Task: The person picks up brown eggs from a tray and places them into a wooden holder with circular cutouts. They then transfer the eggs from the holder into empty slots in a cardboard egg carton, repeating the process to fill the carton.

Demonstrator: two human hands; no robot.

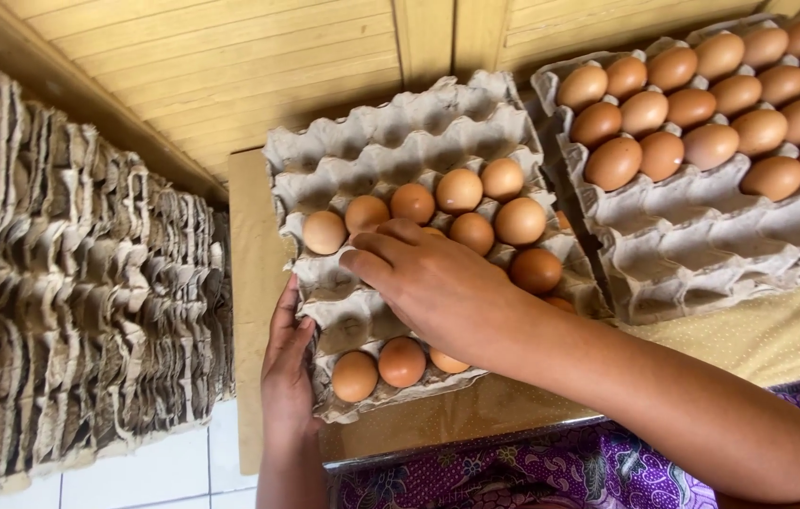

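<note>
Hands work over a grey pulp egg tray (391, 141) lying on a brown bench (254, 283). Right hand (433, 283) reaches across the tray's middle, fingers curled down over brown eggs (461, 190); whether it grips one cannot be told. Left hand (287, 368) lies flat and released against the tray's near left edge. A fuller tray (702, 245) sits to the right, stacked empty trays (70, 283) to the left.

tray stack (70, 302) left, egg tray (400, 123) centre, fuller tray (702, 245) right
</note>
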